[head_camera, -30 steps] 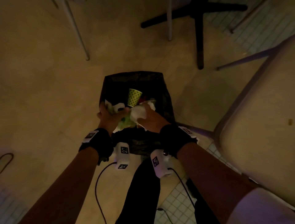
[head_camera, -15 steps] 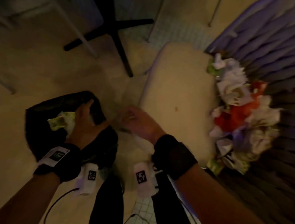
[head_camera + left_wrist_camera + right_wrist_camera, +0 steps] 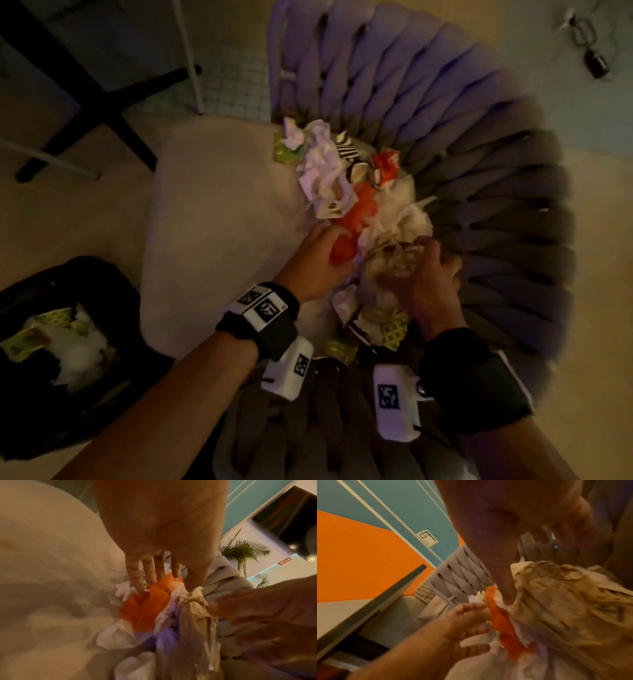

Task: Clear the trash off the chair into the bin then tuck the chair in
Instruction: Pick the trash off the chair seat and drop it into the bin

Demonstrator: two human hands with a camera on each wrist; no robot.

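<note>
The chair (image 3: pixel 219 219) is standing with its cream seat cushion facing up and its woven strap backrest curving from 12 o'clock round to 4 o'clock in the head view. A pile of trash (image 3: pixel 346 192) is lying on the seat against the backrest: white crumpled tissue, an orange wrapper (image 3: pixel 359 212), a black-and-white striped scrap and green-patterned pieces.

The left hand (image 3: pixel 315 260) is reaching into the pile from 7 o'clock. Its fingers (image 3: pixel 149 574) are lying fairly straight and spread, with the tips touching the orange wrapper and the white tissue beside it; no closed grip is showing.

The right hand (image 3: pixel 424 284) is working at 4 o'clock of the pile. Its fingers are curling round a crumpled brown paper bag (image 3: pixel 556 595), and the thumb is pressing into the bag's edge next to the orange wrapper.

The bin (image 3: pixel 41 294), lined in black, is standing on the floor at 8 o'clock of the chair, well apart from both hands. It is holding white tissue and green-patterned wrappers.

A black table base (image 3: pixel 85 102) is standing on the floor at 10 o'clock.
</note>
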